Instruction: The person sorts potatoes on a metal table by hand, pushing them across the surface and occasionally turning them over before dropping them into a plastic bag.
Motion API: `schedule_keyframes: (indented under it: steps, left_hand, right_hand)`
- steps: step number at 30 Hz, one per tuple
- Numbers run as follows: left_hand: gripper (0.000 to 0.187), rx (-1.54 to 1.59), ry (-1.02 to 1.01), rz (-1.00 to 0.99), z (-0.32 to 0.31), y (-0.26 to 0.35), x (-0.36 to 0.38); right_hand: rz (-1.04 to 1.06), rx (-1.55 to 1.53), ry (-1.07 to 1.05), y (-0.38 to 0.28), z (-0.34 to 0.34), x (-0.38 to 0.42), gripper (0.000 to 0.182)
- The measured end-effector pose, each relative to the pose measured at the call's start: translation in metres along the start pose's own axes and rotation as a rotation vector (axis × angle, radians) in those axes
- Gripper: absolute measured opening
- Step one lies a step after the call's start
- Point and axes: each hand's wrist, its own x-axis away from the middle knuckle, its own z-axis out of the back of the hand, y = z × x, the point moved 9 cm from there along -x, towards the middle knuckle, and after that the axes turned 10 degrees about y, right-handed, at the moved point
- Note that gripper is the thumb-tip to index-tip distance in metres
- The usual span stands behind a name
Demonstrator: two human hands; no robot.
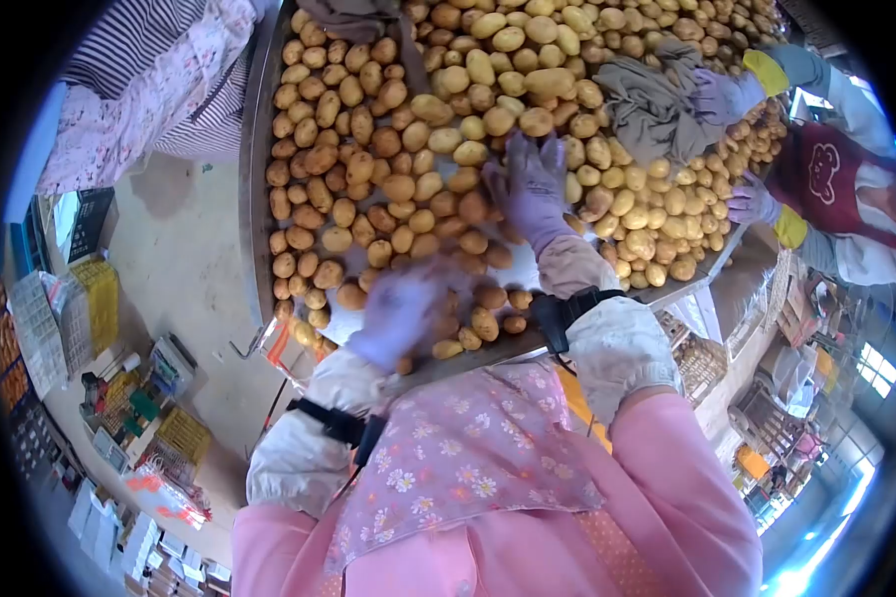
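Potatoes point(398, 187) cover a wide sorting table in a loose layer, thicker toward the far side. My right hand point(533, 191), in a purple glove, rests on the potatoes near the middle with its fingers stretched out and apart. Closer to the near edge, my left hand point(406, 303) wears a matching glove and is smeared by motion, so its fingers cannot be made out. Beside it lie several loose potatoes point(484, 322) on the bare near part of the table. Whether the left hand holds a potato is hidden by the blur.
A metal rim point(259, 189) borders the table. At the right, a co-worker's gloved hand point(722, 97) touches a grey-brown cloth point(652, 99) on the potatoes. Another brown cloth point(358, 18) lies at the far side. A person in floral clothing point(154, 109) stands left. Crates point(95, 298) stand on the floor.
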Motion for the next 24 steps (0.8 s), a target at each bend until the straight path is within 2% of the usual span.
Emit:
schedule_keyframes:
  steps: [2,4,6,8,9,10,12,13,15,17,18,19,20,21,22,24]
  left_hand:
    - [0.051,-0.190,-0.249,0.008,-0.029,0.019,-0.015]
    - [0.050,-0.290,-0.255,0.004,-0.065,-0.006,0.002]
    - [0.050,-0.376,-0.276,0.013,-0.075,-0.017,0.019]
    - [0.045,-0.423,-0.409,0.101,-0.076,-0.028,0.027]
    - [0.045,-0.426,-0.412,0.094,-0.076,-0.031,0.031]
    - [0.043,-0.300,-0.323,0.161,-0.070,-0.037,0.029]
    - [0.041,-0.075,-0.099,0.286,-0.048,-0.028,0.024]
    - [0.041,-0.078,-0.099,0.270,-0.043,-0.006,0.019]
    - [0.049,0.252,-0.113,0.021,-0.046,0.070,0.015]
    - [0.058,0.276,-0.154,-0.286,-0.069,0.125,0.013]
    - [0.060,0.194,-0.201,-0.316,-0.081,0.124,0.018]
    - [0.060,0.191,-0.200,-0.327,-0.085,0.113,0.021]
    - [0.060,0.098,-0.238,-0.443,-0.088,0.096,0.033]
    - [0.060,0.006,-0.277,-0.554,-0.085,0.079,0.046]
    - [0.059,-0.050,-0.303,-0.613,-0.070,0.064,0.059]
    - [0.053,-0.078,-0.289,-0.486,-0.046,0.025,0.069]
  right_hand:
    - [0.015,-0.057,-0.017,0.008,0.001,0.017,0.062]
    - [0.236,-0.166,-0.015,0.009,0.020,0.052,0.053]
    - [0.181,-0.227,-0.038,0.028,0.038,0.097,0.050]
    - [0.042,-0.354,-0.028,0.044,0.047,0.143,0.045]
    - [-0.064,-0.414,0.002,0.050,0.052,0.170,0.043]
    - [-0.071,-0.415,0.008,0.043,0.065,0.193,0.043]
    - [-0.694,-0.986,-0.255,0.051,0.051,0.238,0.041]
    - [-0.698,-0.987,-0.238,0.040,0.061,0.233,0.041]
    - [-1.211,-1.810,-0.176,0.002,0.061,0.245,0.045]
    - [-1.047,-1.557,-0.165,0.003,0.058,0.238,0.046]
    - [-1.191,-1.614,-0.111,0.015,0.039,0.252,0.033]
    - [-1.207,-1.493,-0.120,0.037,0.038,0.271,0.030]
    - [-1.226,-1.372,-0.127,0.069,0.045,0.301,0.026]
    - [-0.799,-0.824,-0.051,0.107,0.068,0.314,0.026]
    - [-0.866,-0.623,-0.037,0.133,0.092,0.334,0.028]
    - [-0.659,-0.155,-0.168,0.181,0.113,0.371,0.027]
